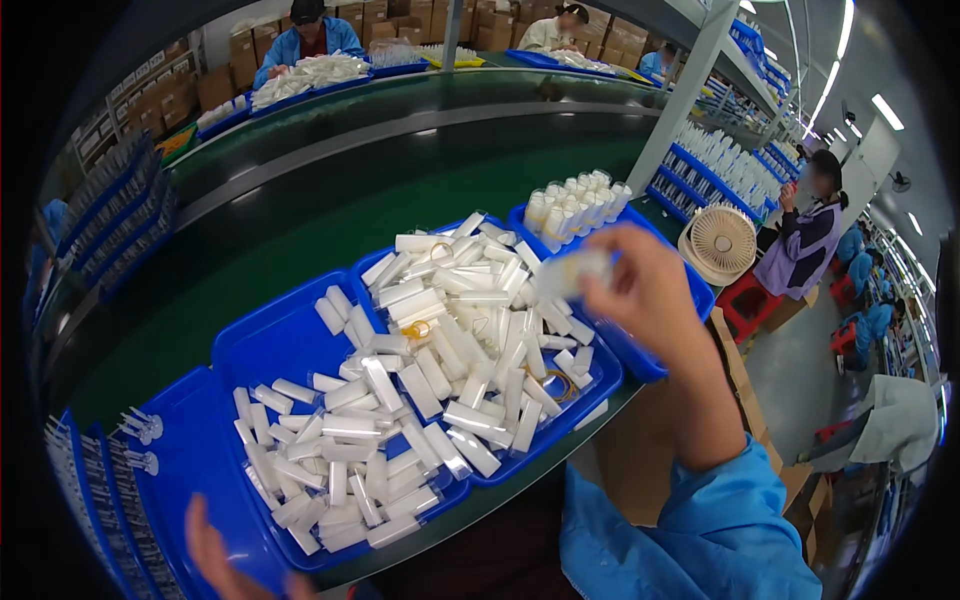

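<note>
text: none legible | shelf labels, upper left: too small to read

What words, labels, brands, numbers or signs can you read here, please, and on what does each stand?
None is readable.
Shelving labels, back left: too small and blurred.
White clear-wrapped pieces in the blue trays: no legible print.
Clear-and-white item in the right hand: too blurred.

head: worn fisheye, above the table | faces down and forward | blue trays near, towards 7 o'clock | aisle farther, 3 o'clock | depth towards 2 o'clock hard to judge
</note>
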`<state>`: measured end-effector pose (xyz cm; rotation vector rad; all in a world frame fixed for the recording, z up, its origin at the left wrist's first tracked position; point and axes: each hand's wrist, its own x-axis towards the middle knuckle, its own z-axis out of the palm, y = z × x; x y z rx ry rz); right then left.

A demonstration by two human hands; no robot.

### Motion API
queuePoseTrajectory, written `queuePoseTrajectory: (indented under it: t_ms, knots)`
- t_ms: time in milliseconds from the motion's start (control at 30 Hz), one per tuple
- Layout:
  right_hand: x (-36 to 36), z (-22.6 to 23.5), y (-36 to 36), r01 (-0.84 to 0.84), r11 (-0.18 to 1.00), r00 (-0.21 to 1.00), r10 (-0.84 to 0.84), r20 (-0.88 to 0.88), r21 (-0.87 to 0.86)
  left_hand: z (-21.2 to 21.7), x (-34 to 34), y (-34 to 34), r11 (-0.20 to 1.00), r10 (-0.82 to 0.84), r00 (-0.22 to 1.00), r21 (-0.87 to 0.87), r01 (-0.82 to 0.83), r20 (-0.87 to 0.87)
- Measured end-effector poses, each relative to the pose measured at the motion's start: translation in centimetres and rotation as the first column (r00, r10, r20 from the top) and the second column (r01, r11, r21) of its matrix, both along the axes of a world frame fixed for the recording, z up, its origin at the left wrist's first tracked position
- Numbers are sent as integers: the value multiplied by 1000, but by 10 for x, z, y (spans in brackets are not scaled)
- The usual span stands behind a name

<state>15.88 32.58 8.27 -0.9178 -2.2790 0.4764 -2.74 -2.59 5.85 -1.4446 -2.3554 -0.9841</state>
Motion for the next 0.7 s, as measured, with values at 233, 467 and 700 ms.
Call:
queuePoseTrajectory:
  t_ms: [233, 467, 700]
  knots:
    - [-14, -45, 118, 114, 987, 960, -139, 243, 113, -75, -168, -83, 913, 342, 933, -195, -358, -111]
    - [-20, -53, 125, 141, 980, 923, -181, 339, 141, -113, -236, -73, 841, 346, 862, -285, -460, -370]
    - [-71, -35, 36, -454, 871, 874, 395, 282, 188, -130, -277, -91, 757, 407, 754, -271, -594, -516]
